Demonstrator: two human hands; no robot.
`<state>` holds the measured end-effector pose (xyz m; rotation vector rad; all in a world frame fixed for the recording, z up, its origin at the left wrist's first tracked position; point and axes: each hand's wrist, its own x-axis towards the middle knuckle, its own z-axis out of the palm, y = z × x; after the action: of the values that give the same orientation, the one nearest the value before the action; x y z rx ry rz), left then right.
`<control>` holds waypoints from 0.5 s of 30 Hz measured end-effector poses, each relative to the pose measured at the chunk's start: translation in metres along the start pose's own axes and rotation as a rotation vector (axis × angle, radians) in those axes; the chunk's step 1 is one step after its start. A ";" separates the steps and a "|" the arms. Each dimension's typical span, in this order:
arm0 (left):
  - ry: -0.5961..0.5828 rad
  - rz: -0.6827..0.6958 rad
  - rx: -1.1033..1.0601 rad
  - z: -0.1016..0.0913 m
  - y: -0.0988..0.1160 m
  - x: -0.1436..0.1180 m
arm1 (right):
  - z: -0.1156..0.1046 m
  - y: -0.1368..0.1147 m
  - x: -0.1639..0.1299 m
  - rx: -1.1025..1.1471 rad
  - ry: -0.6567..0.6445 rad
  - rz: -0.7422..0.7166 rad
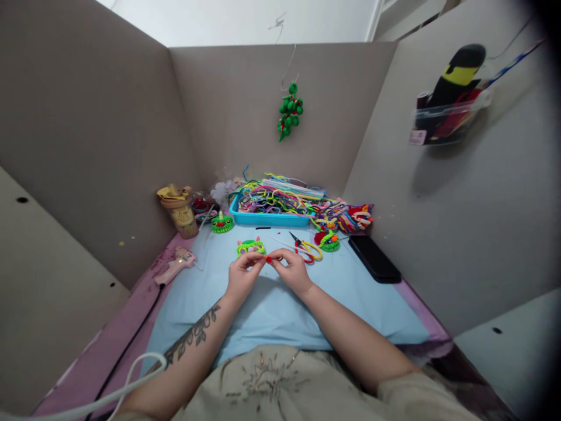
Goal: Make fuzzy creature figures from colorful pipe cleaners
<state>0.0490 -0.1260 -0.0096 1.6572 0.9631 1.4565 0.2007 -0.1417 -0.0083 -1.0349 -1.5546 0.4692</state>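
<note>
My left hand (243,275) and my right hand (293,270) meet over the light blue mat (272,310), fingertips pinched together on a small red piece (269,258). Just beyond them lies a green and pink pipe-cleaner figure (251,247). Red and yellow scissors (307,248) lie to the right of my fingers. A blue tray (267,219) heaped with coloured pipe cleaners stands at the back.
A pink glue gun (177,264) lies at the left with its cord running toward me. A black phone (374,258) lies at the right. A beige cup (179,210), green figures (222,223) and a hanging green ornament (289,111) are near the cardboard walls.
</note>
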 end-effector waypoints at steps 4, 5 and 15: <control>0.002 0.011 0.010 0.000 -0.002 0.000 | 0.000 0.003 0.001 0.009 -0.011 -0.057; 0.002 0.015 0.019 0.000 -0.003 0.000 | 0.001 0.004 0.001 0.013 -0.014 -0.060; -0.002 0.069 0.209 0.001 -0.008 0.003 | 0.008 0.009 0.000 0.061 -0.044 0.140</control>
<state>0.0495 -0.1193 -0.0155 1.8565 1.0981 1.4390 0.1962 -0.1347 -0.0178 -1.0968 -1.5027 0.6364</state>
